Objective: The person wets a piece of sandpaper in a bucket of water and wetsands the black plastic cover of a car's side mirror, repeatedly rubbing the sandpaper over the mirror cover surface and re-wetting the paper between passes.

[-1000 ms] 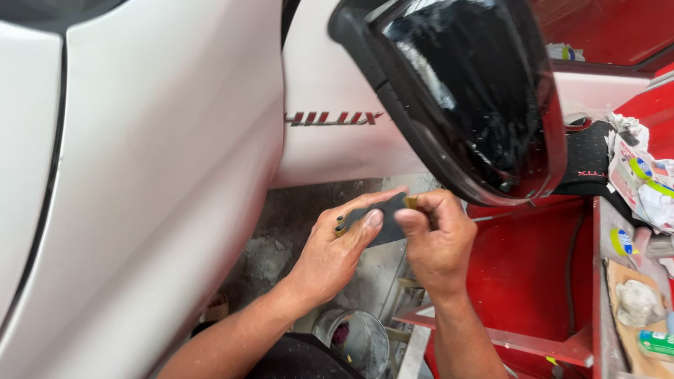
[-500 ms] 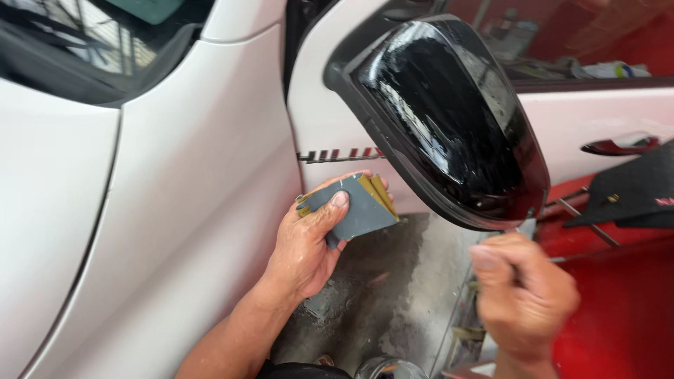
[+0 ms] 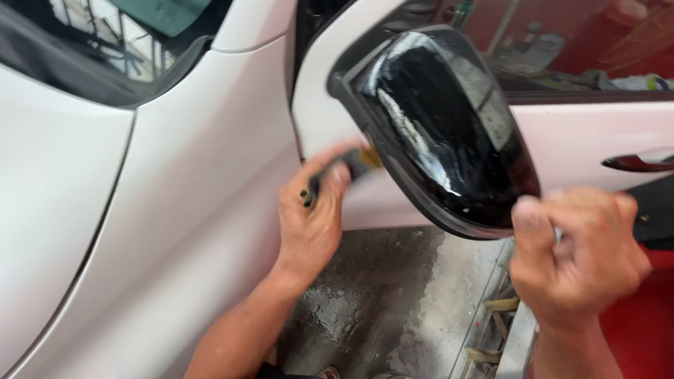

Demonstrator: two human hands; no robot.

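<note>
My left hand (image 3: 314, 210) grips a folded dark grey sheet of sandpaper (image 3: 351, 167) with a yellowish back and presses it against the white car door (image 3: 319, 119), just left of and below the glossy black side mirror (image 3: 439, 130). The far end of the sheet is hidden behind the mirror housing. My right hand (image 3: 579, 253) is raised at the lower right, its fingers curled at the mirror's lower outer edge; motion blur hides whether it touches the housing.
A white front fender (image 3: 154, 210) fills the left side, with the windshield (image 3: 105, 42) above. A dark door handle (image 3: 639, 161) sits at the right. Wet concrete floor (image 3: 379, 302) lies below, and red surfaces at the lower right.
My left hand has lifted the sandpaper up to the door beside the mirror. My right hand has risen from low down to the mirror's lower edge. The view has closed in on the car.
</note>
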